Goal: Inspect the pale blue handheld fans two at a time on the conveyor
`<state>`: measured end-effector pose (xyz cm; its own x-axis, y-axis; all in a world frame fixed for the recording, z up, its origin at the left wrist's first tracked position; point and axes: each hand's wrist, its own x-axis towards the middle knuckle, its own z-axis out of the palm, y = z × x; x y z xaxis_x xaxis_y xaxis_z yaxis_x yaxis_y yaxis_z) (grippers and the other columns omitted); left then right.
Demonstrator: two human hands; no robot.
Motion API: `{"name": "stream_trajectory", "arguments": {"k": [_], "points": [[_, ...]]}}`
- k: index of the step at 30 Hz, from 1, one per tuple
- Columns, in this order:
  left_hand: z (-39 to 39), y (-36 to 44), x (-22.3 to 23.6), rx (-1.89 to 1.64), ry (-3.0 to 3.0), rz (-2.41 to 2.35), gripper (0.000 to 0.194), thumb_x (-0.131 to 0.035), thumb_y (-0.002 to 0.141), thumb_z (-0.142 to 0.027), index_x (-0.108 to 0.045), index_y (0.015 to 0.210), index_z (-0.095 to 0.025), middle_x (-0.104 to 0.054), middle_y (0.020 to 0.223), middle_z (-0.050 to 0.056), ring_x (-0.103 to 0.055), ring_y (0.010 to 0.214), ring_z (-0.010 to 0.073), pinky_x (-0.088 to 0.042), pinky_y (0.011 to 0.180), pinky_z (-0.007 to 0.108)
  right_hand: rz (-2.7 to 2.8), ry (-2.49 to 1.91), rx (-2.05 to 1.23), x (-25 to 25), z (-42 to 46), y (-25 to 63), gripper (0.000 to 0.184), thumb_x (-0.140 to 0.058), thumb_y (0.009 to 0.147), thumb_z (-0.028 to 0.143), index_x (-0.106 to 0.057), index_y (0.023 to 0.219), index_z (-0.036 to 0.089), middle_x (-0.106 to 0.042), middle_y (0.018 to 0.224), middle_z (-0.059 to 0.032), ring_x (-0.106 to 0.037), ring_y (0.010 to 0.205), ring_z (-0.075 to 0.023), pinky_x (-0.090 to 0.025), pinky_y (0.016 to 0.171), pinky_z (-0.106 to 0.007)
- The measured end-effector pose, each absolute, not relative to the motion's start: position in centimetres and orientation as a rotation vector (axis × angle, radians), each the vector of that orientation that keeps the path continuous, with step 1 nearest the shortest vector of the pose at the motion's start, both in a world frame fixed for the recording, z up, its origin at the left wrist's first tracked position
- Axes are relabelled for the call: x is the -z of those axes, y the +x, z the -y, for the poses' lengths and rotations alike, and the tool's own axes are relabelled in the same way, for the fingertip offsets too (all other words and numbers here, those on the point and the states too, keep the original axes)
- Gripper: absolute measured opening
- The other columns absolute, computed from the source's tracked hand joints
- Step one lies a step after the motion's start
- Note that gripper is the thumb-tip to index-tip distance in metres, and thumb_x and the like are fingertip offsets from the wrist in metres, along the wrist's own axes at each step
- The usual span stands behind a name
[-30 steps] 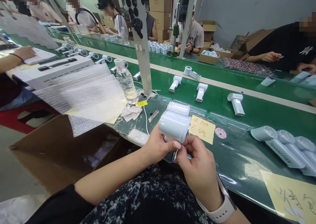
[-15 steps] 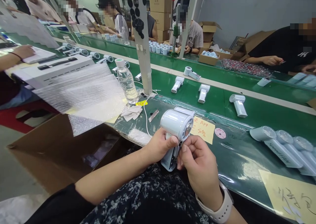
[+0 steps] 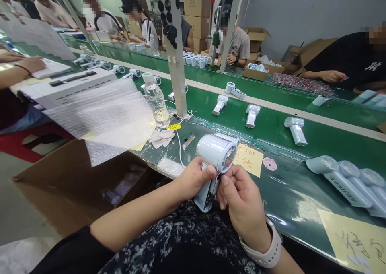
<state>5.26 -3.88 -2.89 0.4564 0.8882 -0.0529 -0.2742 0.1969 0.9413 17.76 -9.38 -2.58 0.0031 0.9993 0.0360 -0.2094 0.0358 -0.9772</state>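
**Light blue fan in left hand, right hand at handle**

Left grasps fan below its round head, over lap at bench edge. Right fingertips bunched against handle top; can't tell if they pinch anything. Yellow note just beyond, partly covered. Pink sticker beside note. Fan row farther right. Water bottle left. Green belt behind, more fans on it.
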Motion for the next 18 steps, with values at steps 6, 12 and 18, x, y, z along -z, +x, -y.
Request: {"name": "stream_trajectory", "arguments": {"k": [6, 12, 18], "points": [[3.7, 5.6, 3.4, -0.807, 0.976, -0.574, 0.078, -0.058, 0.061, -0.09, -0.066, 0.066, -0.012, -0.061, 0.048, 0.006, -0.057, 0.043, 0.0161, -0.045, 0.04, 0.025, 0.895, -0.815, -1.358, 1.8, 9.1, 17.4, 0.028, -0.062, 0.095, 0.041, -0.048, 0.079, 0.023, -0.047, 0.049, 0.0102, -0.045, 0.039, -0.0089, -0.039, 0.04, -0.019], [3.2, 5.7, 3.7, -0.694, 0.759, -0.384, 0.081, -0.052, 0.061, -0.093, -0.063, 0.067, -0.014, -0.058, 0.043, 0.001, -0.053, 0.037, 0.0124, -0.05, 0.042, 0.024, 0.863, -0.663, -1.434, 1.2, 9.1, 18.3, 0.023, -0.064, 0.095, 0.036, -0.052, 0.081, 0.022, -0.072, 0.079, 0.0002, -0.064, 0.064, -0.012, -0.053, 0.059, -0.024], [3.3, 5.8, 3.3, -0.676, 0.724, -0.35, 0.077, -0.053, 0.061, -0.093, -0.056, 0.064, -0.016, -0.063, 0.052, 0.004, -0.061, 0.047, 0.0149, -0.051, 0.047, 0.024, 0.878, -0.725, -1.362, 1.3, 9.0, 19.0, 0.017, -0.07, 0.091, 0.026, -0.06, 0.078, 0.021, -0.072, 0.079, 0.0017, -0.064, 0.059, -0.0095, -0.055, 0.057, -0.022]]}}
